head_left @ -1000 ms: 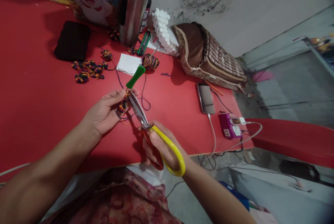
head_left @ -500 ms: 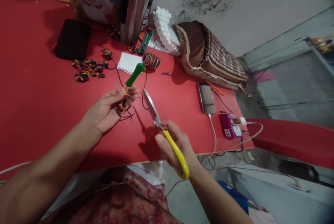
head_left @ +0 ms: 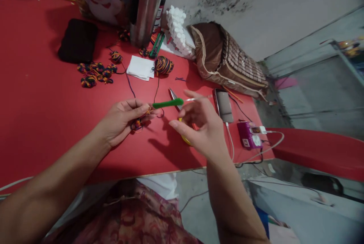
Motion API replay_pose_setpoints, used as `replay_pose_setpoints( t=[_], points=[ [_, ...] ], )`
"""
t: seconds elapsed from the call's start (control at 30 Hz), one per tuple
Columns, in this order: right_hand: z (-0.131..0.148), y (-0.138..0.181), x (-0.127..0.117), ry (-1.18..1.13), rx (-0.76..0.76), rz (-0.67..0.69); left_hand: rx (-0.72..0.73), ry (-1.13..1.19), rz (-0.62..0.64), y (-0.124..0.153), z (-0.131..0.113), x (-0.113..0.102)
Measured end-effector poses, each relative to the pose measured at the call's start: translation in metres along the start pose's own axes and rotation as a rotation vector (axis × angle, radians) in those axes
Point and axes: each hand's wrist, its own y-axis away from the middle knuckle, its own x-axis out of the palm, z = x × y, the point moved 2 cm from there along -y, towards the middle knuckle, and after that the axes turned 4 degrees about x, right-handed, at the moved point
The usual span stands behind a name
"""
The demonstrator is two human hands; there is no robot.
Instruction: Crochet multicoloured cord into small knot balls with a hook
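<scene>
Left hand [head_left: 121,117] pinching a small multicolour crochet piece [head_left: 139,122] just above the red bench [head_left: 42,96]. Right hand [head_left: 203,124] grip closed on green-handled crochet hook [head_left: 167,103], scissors [head_left: 178,109] lying underneath.

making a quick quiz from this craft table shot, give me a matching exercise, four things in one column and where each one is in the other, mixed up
Things:
1. crochet hook
2. scissors
3. phone
4. ball of yarn

Places:
A. lying on the red table with a white cable plugged in
B. on the table under the right hand, mostly hidden
C. beside the white folded paper, near the steel flask
D. between the fingertips of both hands, green handle level

Pairs: 1-D, 2-B, 3-A, 4-C
</scene>
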Motion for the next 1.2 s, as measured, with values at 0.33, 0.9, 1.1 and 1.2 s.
replay_pose_setpoints(
  t=[0.33,0.9,1.1,1.2],
  points=[
    [-0.001,-0.017,0.047,-0.55,0.054,0.009,-0.014,0.04,0.087,0.001,0.002,-0.001],
    [-0.04,-0.021,0.022,0.527,-0.062,0.025,-0.03,-0.055,0.097,0.0,0.004,-0.005],
    [-0.016,-0.026,0.021,0.165,-0.134,-0.017,0.021,-0.229,0.127,0.002,0.003,-0.003],
    [-0.001,-0.037,0.038,-0.066,-0.138,0.136,0.054,-0.311,0.14,0.002,0.005,-0.004]
  ],
)
